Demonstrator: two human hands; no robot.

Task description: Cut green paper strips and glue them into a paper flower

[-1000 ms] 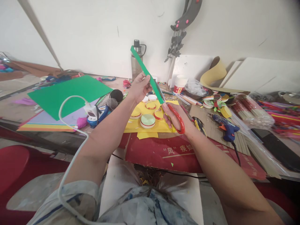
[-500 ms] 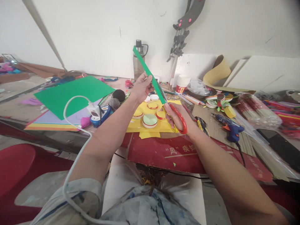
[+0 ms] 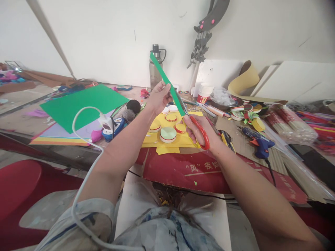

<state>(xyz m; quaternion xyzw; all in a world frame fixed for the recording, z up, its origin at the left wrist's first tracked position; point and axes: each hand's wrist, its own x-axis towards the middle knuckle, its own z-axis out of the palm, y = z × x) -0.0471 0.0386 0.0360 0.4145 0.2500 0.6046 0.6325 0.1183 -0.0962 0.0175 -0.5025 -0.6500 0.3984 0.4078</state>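
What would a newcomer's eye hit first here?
Likely the narrow bright-green paper strip at center, slanting up through the left hand's fingers, with red-and-yellow-handled scissors in the right hand's fingers near its lower end. Next, probably the large flat green sheet on the table's left and the curved dark-grey ornament with pink dots against the white wall above.

The strip [image 3: 160, 69] was green; the scissor handles [image 3: 202, 130] were red and yellow; the ornament [image 3: 208, 25] was grey, pink-dotted.
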